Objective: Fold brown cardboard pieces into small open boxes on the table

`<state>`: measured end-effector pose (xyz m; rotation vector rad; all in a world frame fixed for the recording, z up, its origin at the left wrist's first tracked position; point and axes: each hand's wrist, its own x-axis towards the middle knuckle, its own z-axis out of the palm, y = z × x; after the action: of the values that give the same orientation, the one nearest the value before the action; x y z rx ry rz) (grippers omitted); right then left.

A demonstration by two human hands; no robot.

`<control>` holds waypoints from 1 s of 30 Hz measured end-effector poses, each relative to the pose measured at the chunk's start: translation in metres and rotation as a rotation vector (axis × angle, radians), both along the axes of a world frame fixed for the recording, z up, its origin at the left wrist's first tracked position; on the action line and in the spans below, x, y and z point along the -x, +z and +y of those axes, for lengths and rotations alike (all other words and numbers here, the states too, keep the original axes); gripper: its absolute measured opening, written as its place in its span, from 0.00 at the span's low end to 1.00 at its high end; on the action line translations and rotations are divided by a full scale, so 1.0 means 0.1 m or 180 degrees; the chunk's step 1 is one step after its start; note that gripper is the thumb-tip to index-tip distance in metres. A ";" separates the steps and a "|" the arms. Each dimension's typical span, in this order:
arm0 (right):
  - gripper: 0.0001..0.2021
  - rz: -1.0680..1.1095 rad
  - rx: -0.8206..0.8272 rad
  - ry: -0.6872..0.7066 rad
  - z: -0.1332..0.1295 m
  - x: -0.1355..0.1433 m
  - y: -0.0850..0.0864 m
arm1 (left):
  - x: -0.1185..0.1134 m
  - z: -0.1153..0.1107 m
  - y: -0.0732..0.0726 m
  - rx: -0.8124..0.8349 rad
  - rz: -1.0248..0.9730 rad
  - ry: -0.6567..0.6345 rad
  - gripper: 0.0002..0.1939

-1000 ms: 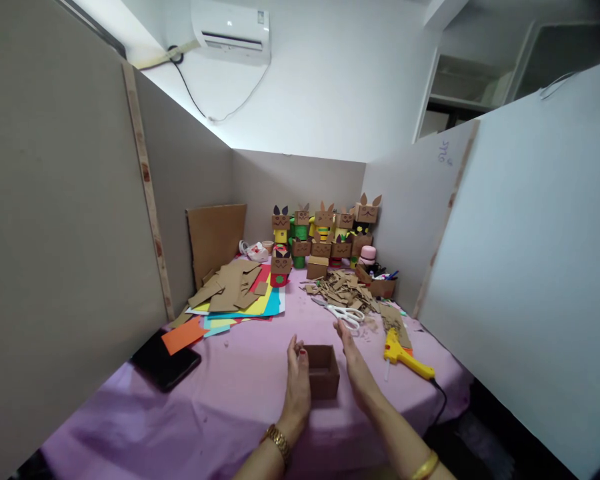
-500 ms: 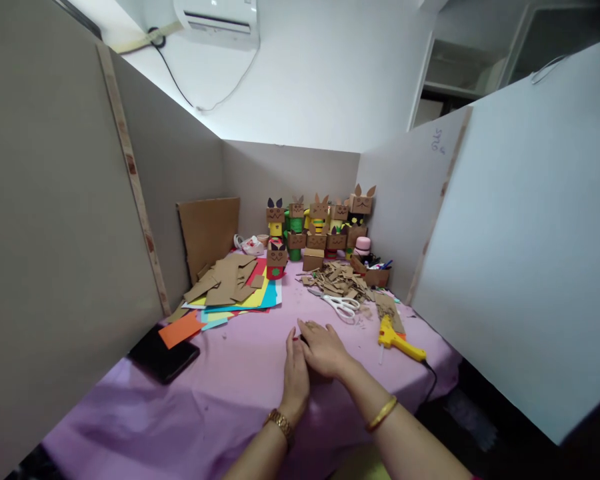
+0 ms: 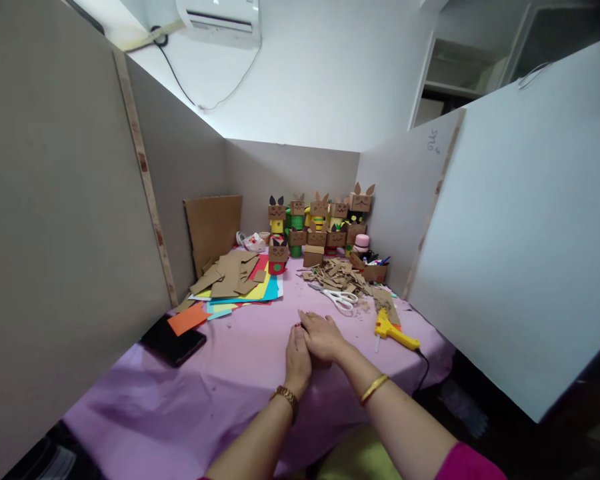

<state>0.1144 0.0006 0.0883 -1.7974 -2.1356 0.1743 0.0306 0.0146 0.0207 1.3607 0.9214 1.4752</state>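
Close to the table's front edge, my left hand and my right hand are cupped together around a small brown cardboard box. Most of the box is hidden; only a brown strip shows beneath my right palm. My left hand holds its left side, while the right lies over the top and far side with fingers nearly straight. Beyond the hands lie white-handled scissors. To the right rests a yellow glue gun, its cord running off the table.
Several cardboard animal figures stand at the back. Cardboard scraps are heaped before them. At left are cardboard sheets, coloured paper, an orange sheet and a black tablet-like object. Grey partitions enclose the table.
Both hands stay around the cardboard box, with the right fingers shifted slightly over it. A dark part seen between the hands is now covered. The whole view has shifted a little.
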 end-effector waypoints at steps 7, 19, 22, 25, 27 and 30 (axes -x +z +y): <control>0.20 0.0145 0.0013 0.0001 0.00 0.00 0.00 | 0.00 0.00 0.03 0.0070 0.0069 0.0085 0.15; 0.27 0.2111 -0.0488 -0.0266 -0.02 -0.13 -0.08 | 0.05 -0.02 0.01 0.0289 0.0080 0.0115 0.26; 0.35 0.3139 -0.0622 -0.0639 -0.04 -0.21 -0.24 | 0.08 -0.04 0.01 0.0390 0.0087 0.0098 0.33; 0.39 0.4004 -0.0272 -0.0756 -0.06 -0.20 -0.43 | 0.09 -0.03 0.06 0.0428 0.0068 -0.0002 0.35; 0.37 0.4424 -0.0138 -0.0712 -0.02 -0.17 -0.48 | 0.09 0.02 0.13 0.0317 0.0052 -0.0078 0.35; 0.33 0.4864 -0.0147 -0.0589 0.11 -0.15 -0.40 | 0.10 0.20 0.26 -0.0254 0.0071 -0.0169 0.36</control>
<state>0.1293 0.0118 0.0487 -1.0664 -0.8368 1.0208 0.0208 0.0345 0.0470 1.4513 0.8418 1.4727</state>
